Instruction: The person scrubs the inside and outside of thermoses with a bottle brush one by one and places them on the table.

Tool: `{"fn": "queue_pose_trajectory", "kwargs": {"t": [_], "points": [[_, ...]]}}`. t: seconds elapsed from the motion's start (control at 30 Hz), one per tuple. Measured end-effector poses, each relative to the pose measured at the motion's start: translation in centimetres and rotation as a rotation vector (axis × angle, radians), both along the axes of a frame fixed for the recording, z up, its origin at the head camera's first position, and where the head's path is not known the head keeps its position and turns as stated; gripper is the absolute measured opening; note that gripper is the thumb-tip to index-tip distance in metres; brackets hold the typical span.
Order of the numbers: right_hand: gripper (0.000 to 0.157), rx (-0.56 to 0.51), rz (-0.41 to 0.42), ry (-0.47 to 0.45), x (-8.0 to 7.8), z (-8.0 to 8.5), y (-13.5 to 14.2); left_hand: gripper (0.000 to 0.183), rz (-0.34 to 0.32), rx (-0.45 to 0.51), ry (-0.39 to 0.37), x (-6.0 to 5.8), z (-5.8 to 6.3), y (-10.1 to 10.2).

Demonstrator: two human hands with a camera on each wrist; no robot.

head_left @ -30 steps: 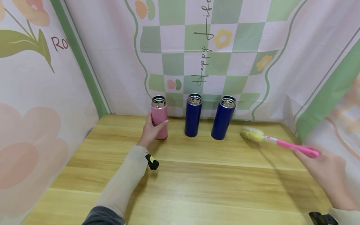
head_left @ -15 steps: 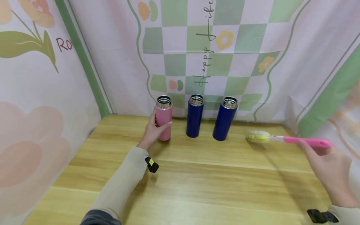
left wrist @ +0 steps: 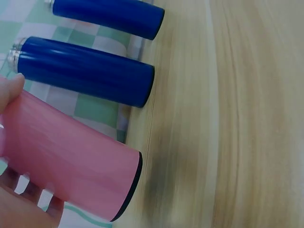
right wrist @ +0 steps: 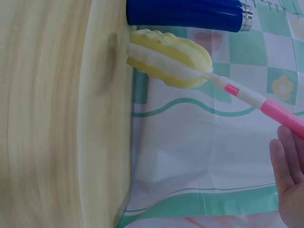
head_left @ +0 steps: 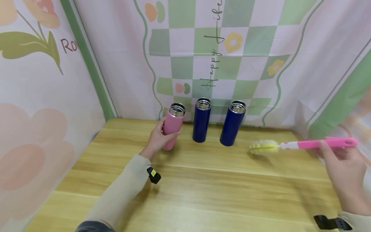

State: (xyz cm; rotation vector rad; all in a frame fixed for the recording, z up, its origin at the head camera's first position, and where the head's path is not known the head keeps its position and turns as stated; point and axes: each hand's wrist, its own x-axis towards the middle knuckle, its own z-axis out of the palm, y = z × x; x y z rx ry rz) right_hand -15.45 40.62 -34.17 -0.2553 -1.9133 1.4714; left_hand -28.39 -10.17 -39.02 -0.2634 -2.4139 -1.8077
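My left hand [head_left: 159,138] grips a pink vacuum bottle [head_left: 174,125] around its side, thumb across the front. The bottle has no lid and leans with its mouth to the right; its black base [left wrist: 128,190] shows in the left wrist view. My right hand [head_left: 347,170] holds a bottle brush [head_left: 311,144] by its pink handle, level over the table's right side. The brush's yellow and white sponge head [right wrist: 171,59] points left, toward the blue bottles. Some right-hand fingers are hidden behind the handle.
Two lidless dark blue vacuum bottles, a left one [head_left: 200,124] and a right one [head_left: 232,125], stand at the back of the wooden table [head_left: 208,193]. A checkered cloth [head_left: 203,42] hangs right behind them.
The pink bottle has come toward me and to the right, going from upright to tilted. The brush has swung from slanting to level as the right hand shifted right.
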Motion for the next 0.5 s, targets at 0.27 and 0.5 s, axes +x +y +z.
{"fn": "queue_pose_trajectory", "kwargs": {"t": [0.27,0.5], "points": [[0.02,-0.29,0.211,0.145,-0.2,0.1,0.0,0.082,-0.024,-0.054,0.038,0.9,0.1,0.2],[0.015,-0.479,0.456,0.264,-0.3,-0.1,-0.1,0.082,-0.051,-0.084,0.059,1.2,-0.4,0.3]]}}
